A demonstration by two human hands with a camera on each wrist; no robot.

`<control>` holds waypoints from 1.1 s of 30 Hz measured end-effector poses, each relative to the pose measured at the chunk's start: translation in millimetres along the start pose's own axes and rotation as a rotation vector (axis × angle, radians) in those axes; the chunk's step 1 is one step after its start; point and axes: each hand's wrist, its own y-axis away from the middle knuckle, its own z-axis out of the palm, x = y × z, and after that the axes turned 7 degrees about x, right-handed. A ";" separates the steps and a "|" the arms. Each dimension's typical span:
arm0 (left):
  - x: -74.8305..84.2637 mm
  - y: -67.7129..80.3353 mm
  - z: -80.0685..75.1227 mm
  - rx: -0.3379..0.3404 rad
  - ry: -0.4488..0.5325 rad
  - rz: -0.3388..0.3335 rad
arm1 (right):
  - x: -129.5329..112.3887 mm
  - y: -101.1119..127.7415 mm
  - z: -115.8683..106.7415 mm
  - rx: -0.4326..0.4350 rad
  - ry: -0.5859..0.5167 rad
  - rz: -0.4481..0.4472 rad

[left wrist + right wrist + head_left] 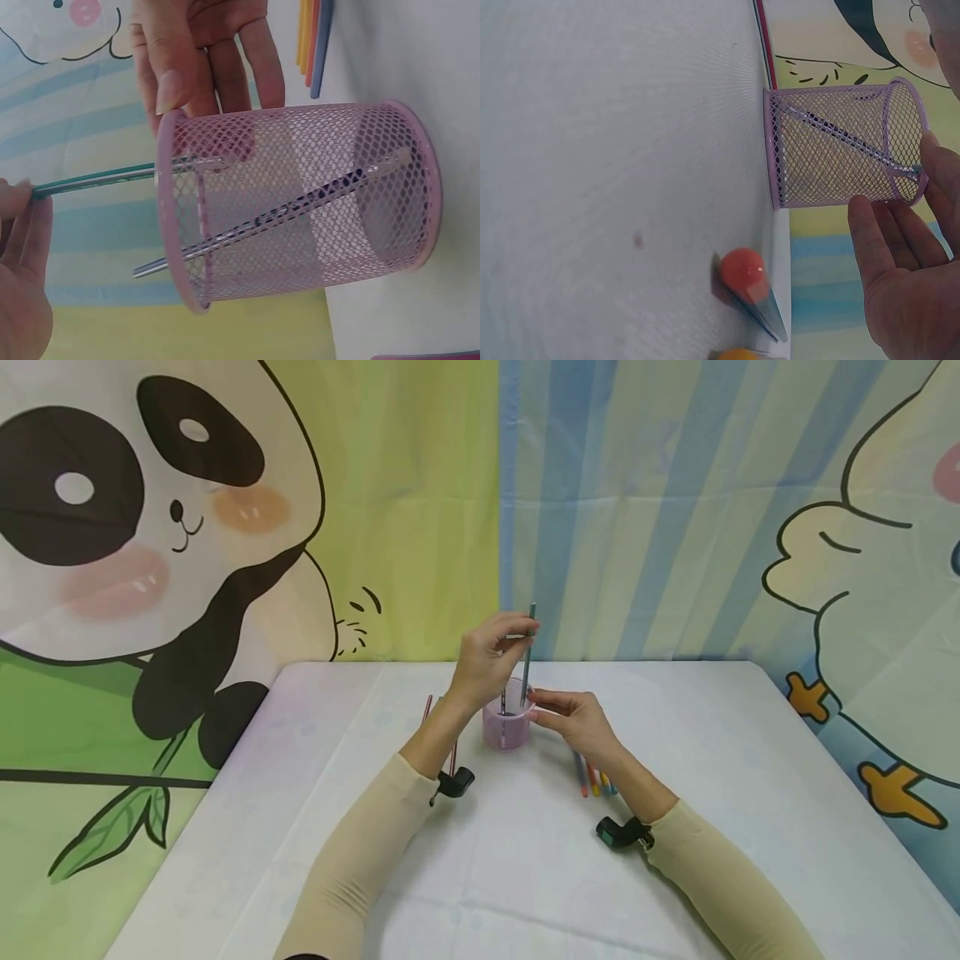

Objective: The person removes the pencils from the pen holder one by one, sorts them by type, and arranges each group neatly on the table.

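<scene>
At the bottom of the head view two beige sleeves are seen, each with a black wrist camera mount, stretched over the white table [480, 877]. Just right of centre, a few coloured pencils [594, 779] lie on the cloth, partly hidden under the right wrist. The right hand [573, 718] is held beside the pink mesh cup [507, 727], its straight fingers laid against the rim; nothing is gripped by it. The cup stands upright at the middle of the frame, and a dark pencil [300, 206] is seen leaning inside it in the left wrist view. To the left of the cup, red pencils [452, 752] lie behind the left forearm. Above the cup, the left hand [491, 656] is raised, and a green pencil [528, 652] is pinched between its fingertips, nearly upright, with its lower end inside the cup. Beyond the table, a panda backdrop fills the upper left and a striped blue one the upper right.
</scene>
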 end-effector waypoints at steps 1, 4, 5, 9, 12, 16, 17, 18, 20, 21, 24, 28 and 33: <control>0.9 -1.1 -0.6 0.014 0.004 0.010 | -0.3 -0.1 0.2 0.000 0.004 -0.001; 3.9 -4.0 -2.7 0.038 0.007 0.038 | -1.1 0.1 0.6 0.003 0.012 0.003; 4.8 -4.8 -3.5 0.041 0.007 0.047 | -1.1 0.3 0.5 0.004 0.014 0.004; 11.0 -8.2 -9.7 0.072 0.027 0.084 | -1.0 0.8 0.8 0.001 0.008 0.010; 15.7 -11.5 -17.5 0.121 0.037 0.106 | -0.9 0.5 1.1 0.001 0.004 0.006; 21.1 -14.4 -31.3 0.179 0.030 0.118 | -1.2 0.0 1.1 0.001 -0.006 0.001; 22.0 -14.3 -35.1 0.189 0.025 0.117 | -1.4 -0.1 1.2 0.000 -0.011 0.003; 23.0 -13.8 -38.9 0.197 0.019 0.117 | -1.4 -0.1 1.1 -0.002 -0.015 0.005; 22.9 -12.0 -46.9 0.213 0.012 0.113 | -0.9 -0.2 1.3 -0.007 -0.021 0.010; 23.1 -10.7 -50.9 0.218 0.009 0.112 | -0.7 -0.3 1.5 -0.009 -0.022 0.011; 20.3 -5.7 -63.0 0.220 -0.006 0.100 | 0.0 -0.2 1.6 -0.007 -0.021 0.009; 14.4 3.6 -79.5 0.215 -0.053 0.043 | -0.5 0.3 1.0 -0.005 -0.012 0.006; 7.7 18.4 -96.8 0.219 -0.135 -0.089 | -1.5 0.4 0.3 -0.001 0.003 0.006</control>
